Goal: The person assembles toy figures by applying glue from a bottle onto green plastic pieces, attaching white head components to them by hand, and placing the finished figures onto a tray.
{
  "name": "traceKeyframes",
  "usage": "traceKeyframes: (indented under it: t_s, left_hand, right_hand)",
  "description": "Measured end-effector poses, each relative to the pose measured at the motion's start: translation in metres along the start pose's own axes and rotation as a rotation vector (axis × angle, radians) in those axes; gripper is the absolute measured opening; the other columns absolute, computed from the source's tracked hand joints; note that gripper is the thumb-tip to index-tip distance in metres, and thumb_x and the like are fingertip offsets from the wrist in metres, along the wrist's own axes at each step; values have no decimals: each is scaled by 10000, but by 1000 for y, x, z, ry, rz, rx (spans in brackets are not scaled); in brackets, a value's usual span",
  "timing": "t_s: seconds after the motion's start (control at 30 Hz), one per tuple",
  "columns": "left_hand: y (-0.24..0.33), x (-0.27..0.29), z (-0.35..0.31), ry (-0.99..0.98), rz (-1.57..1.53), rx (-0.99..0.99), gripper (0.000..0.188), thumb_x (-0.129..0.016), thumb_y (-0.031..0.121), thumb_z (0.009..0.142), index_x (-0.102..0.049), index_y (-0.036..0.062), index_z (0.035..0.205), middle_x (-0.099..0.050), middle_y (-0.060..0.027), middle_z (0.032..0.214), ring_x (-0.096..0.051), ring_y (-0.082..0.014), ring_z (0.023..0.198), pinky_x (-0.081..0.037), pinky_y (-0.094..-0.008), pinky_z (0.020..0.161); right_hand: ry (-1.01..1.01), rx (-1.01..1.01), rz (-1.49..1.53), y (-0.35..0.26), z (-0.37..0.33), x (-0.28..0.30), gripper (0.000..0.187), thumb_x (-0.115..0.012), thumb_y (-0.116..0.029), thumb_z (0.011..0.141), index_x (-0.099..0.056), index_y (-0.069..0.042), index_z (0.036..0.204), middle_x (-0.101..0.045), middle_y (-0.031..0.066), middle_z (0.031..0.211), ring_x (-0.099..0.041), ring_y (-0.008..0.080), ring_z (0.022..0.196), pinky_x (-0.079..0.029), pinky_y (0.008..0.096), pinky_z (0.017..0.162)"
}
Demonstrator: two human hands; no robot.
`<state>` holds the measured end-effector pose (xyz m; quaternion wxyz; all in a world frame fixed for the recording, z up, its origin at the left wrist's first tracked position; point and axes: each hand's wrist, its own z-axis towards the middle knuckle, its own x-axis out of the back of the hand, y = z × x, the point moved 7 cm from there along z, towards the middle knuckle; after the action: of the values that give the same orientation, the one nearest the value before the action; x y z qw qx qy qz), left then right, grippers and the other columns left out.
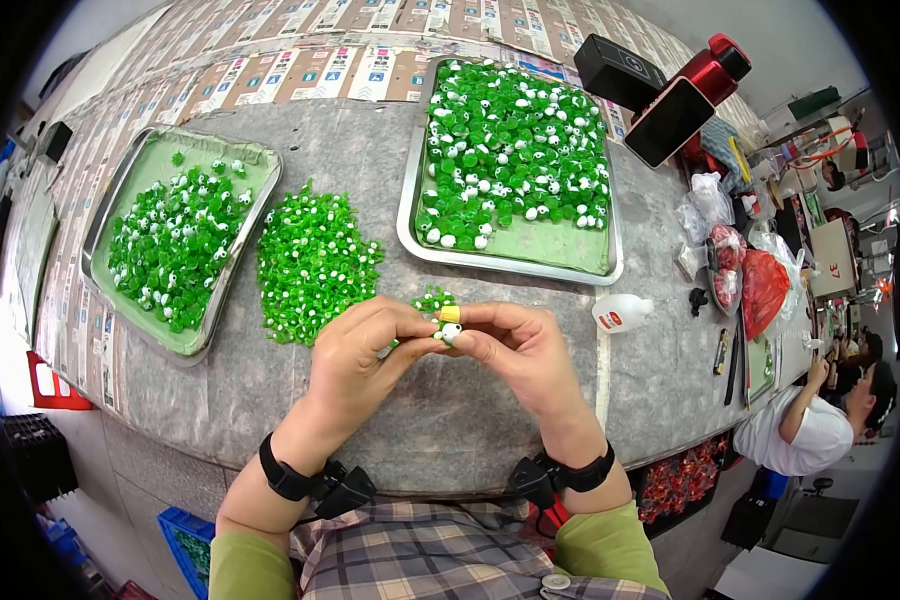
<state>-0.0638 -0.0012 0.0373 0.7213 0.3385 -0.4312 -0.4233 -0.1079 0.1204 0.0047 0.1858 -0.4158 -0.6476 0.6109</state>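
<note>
So, just right of the green pile (318, 265), the left hand (365, 345) pinches a tiny white-and-green piece (450, 332); the right hand (518, 355), farther from the pile, pinches it too. It seems light, hard and maybe slippery: best gripped by its sides.

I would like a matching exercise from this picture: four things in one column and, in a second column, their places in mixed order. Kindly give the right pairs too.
Things
1. white bottle
2. yellow tape
3. green pile
4. small piece

Places
A. between the left tray and the right tray
B. held by the left hand and the right hand
C. on the table, to the right of both hands
D. on a finger of the right hand

Pairs: 1-C; 2-D; 3-A; 4-B
</note>
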Motion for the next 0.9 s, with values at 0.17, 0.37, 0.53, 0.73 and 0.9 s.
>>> traceKeyframes:
  t_s: [0.17,0.37,0.53,0.73,0.9]
  left_hand:
    - [-7,0,-1,8,-54,83,123,-647,3,632,-572,15,730,-571,-79,688,-550,-160,599,-433,-234,540]
    - [-36,27,-2,268,-614,317,50,-582,19,729,-560,12,772,-565,-61,707,-541,-113,634,-445,-212,555]
    - [-75,95,-3,677,-1611,183,243,-494,230,812,-502,37,958,-477,-16,777,-473,-80,659,-464,-192,571]
    - [-58,63,4,465,-1461,300,336,-405,298,850,-438,29,1048,-456,-10,766,-447,-87,649,-459,-192,586]
    - [-52,22,-4,292,-1174,528,261,-430,253,851,-505,29,963,-524,-23,710,-501,-82,618,-454,-212,567]
  right_hand:
    - [-3,3,-2,-1,2,1,245,-569,-66,761,-539,32,983,-584,70,883,-543,86,796,-431,187,705]
    - [162,97,-234,-10,6,33,140,-572,-62,750,-565,14,868,-597,51,821,-545,69,707,-433,195,610]
    - [166,198,-877,-14,9,27,128,-629,-85,685,-567,-1,760,-555,31,667,-483,68,529,-382,193,482]
    - [123,217,-1003,-6,14,18,174,-649,-103,656,-545,-1,750,-518,35,635,-462,99,505,-383,216,482]
    - [65,349,-1117,-7,12,11,162,-641,-105,668,-552,-8,762,-519,34,658,-477,91,566,-381,212,508]
